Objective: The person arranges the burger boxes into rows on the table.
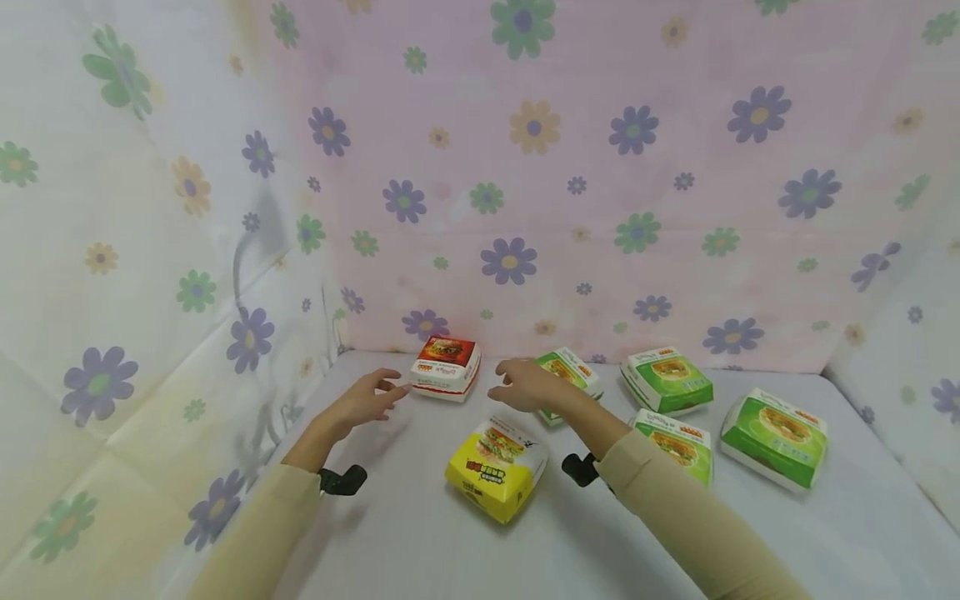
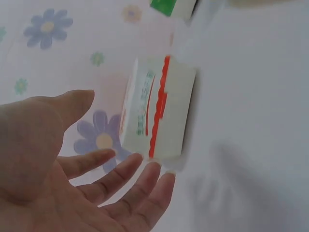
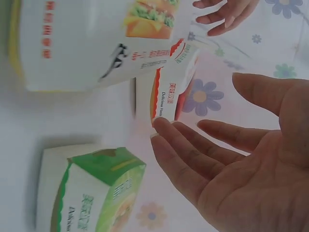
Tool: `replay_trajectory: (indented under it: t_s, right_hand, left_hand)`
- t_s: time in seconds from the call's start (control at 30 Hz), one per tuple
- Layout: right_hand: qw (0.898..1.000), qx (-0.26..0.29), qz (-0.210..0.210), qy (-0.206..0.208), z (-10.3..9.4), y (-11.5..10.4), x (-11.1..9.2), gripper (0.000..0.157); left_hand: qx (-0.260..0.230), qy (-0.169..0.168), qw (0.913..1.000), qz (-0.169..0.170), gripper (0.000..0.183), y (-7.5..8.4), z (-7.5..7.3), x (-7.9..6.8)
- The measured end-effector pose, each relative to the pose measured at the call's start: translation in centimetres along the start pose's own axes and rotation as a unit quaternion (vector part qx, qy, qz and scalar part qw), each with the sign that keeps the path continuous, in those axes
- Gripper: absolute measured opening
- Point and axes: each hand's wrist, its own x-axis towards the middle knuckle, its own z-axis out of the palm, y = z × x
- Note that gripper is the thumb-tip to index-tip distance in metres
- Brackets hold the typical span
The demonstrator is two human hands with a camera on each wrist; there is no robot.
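Observation:
A red and white burger box [image 1: 446, 368] stands near the back of the table, between my two hands. Just left of it is my left hand [image 1: 365, 404], fingers spread and holding nothing. In the left wrist view, the fingertips come close to the white side of that burger box [image 2: 161, 108]; contact cannot be told. My right hand [image 1: 528, 385] hovers to the right of the red box, empty, its fingers extended in the right wrist view. Below and between the hands sits a yellow and white burger box [image 1: 497, 471]. A green burger box [image 1: 570, 375] is partly hidden behind the right hand.
More green and white burger boxes stand on the right: one at the back [image 1: 667, 382], one partly covered by the right sleeve [image 1: 678, 446], one farthest right [image 1: 776, 437]. Flower-patterned cloth [image 1: 570, 192] walls the back and sides of the white table [image 1: 420, 542].

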Motion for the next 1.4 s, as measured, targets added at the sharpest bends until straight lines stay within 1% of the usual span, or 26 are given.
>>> replay_trajectory:
  t_s: [0.1, 0.27, 0.37, 0.47, 0.67, 0.83, 0.93, 1.1, 1.23, 1.4]
  right_hand:
    - [1.0, 0.012, 0.004, -0.002, 0.2, 0.7, -1.0, 0.048]
    - [0.999, 0.037, 0.012, -0.009, 1.2, 2.3, -2.2, 0.043]
    - [0.999, 0.049, 0.014, -0.015, 1.9, 3.3, -2.6, 0.042]
    - [0.998, 0.06, 0.015, -0.019, 2.6, 4.0, -2.8, 0.041]
    - [0.995, 0.093, 0.018, -0.031, 3.5, 5.1, -3.1, 0.043]
    - [0.993, 0.116, 0.016, -0.035, 3.9, 5.4, -3.5, 0.039]
    - [0.992, 0.124, 0.011, -0.036, 4.1, 5.7, -3.4, 0.034]
    - [0.99, 0.133, -0.003, -0.038, 4.2, 5.9, -3.5, 0.028]
    - [0.989, 0.142, -0.009, -0.039, 4.3, 5.9, -3.7, 0.026]
    - [0.989, 0.144, -0.007, -0.027, 4.5, 5.9, -4.3, 0.024]
  left_hand:
    - [0.001, -0.009, 0.9999, 0.009, 0.065, 0.5, 1.1, -1.4]
    - [-0.008, -0.043, 0.9986, 0.032, 0.062, 1.0, 3.7, -3.0]
    - [-0.012, -0.069, 0.9965, 0.046, 0.06, 1.0, 5.2, -3.6]
    - [-0.015, -0.093, 0.994, 0.056, 0.06, 1.2, 6.4, -4.0]
    - [-0.029, -0.128, 0.9892, 0.064, 0.058, 1.5, 8.0, -4.6]
    - [-0.041, -0.148, 0.9865, 0.056, 0.058, 1.7, 8.8, -4.7]
    - [-0.045, -0.157, 0.9852, 0.05, 0.057, 1.7, 8.9, -4.6]
    - [-0.055, -0.168, 0.9828, 0.052, 0.053, 1.5, 9.0, -4.4]
    - [-0.057, -0.173, 0.9814, 0.061, 0.051, 1.4, 8.8, -4.3]
    - [-0.037, -0.164, 0.9819, 0.087, 0.046, 1.2, 8.7, -3.8]
